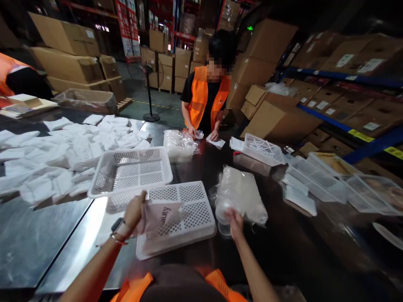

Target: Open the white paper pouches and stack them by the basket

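Observation:
My left hand [135, 212], with a watch on its wrist, grips a thin pale pink pouch [162, 214] printed with dark letters, of which "auty" shows. The pouch hangs over a white mesh basket [192, 195] that appears upside down. Beyond it a second white basket [162, 165] stands upright. On the right, the fingers of my right hand [236, 224] close on a clear round plastic piece [223, 207], like a cup or lid, at the near side of a clear plastic bag [244, 188] of pale contents.
White packets [72, 147] lie heaped on the left. Across the table a co-worker in an orange vest [201, 96] handles small items beside another clear bag [178, 142]. More white baskets [264, 151] stand on the right. Cartons [66, 63] and a fan [149, 92] are behind.

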The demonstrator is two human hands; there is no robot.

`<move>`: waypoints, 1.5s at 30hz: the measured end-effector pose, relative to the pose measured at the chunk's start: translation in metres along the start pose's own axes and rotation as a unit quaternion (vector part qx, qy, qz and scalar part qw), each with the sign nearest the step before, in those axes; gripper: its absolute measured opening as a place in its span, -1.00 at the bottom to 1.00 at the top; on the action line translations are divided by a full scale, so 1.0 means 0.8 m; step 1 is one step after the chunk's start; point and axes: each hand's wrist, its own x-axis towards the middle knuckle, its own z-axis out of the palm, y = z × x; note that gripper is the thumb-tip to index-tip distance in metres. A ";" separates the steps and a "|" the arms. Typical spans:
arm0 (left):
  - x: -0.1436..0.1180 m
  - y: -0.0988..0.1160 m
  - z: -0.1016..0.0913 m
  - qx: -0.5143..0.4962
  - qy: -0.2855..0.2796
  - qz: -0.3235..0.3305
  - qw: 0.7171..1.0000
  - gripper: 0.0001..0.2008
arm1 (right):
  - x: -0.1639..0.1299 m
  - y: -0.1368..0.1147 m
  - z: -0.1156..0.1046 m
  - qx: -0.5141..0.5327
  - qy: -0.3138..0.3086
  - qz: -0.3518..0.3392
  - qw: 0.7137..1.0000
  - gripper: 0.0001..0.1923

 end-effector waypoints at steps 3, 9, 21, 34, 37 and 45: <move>0.019 -0.007 -0.056 0.061 0.086 -0.074 0.992 -0.68 | -0.021 -0.017 0.017 0.015 0.007 -0.009 1.000 -0.39; -0.001 0.068 -0.019 0.112 0.117 0.139 0.977 -0.76 | -0.050 -0.048 0.069 -0.050 -0.066 -0.141 0.987 -0.65; -0.054 0.039 0.105 0.067 0.059 0.231 0.969 -0.79 | -0.058 -0.045 0.089 -0.271 -0.216 -0.457 0.819 -0.72; -0.009 0.041 0.083 0.117 -0.022 0.363 0.924 -0.80 | -0.055 -0.049 0.088 -0.404 -0.211 -0.423 0.783 -0.64; -0.025 0.038 0.093 0.131 -0.046 0.373 0.917 -0.78 | -0.063 -0.063 0.100 -0.442 -0.217 -0.358 0.794 -0.65; -0.024 0.032 0.067 0.062 -0.042 0.315 0.946 -0.70 | -0.091 -0.126 0.098 -0.139 -0.397 -0.408 0.811 -0.62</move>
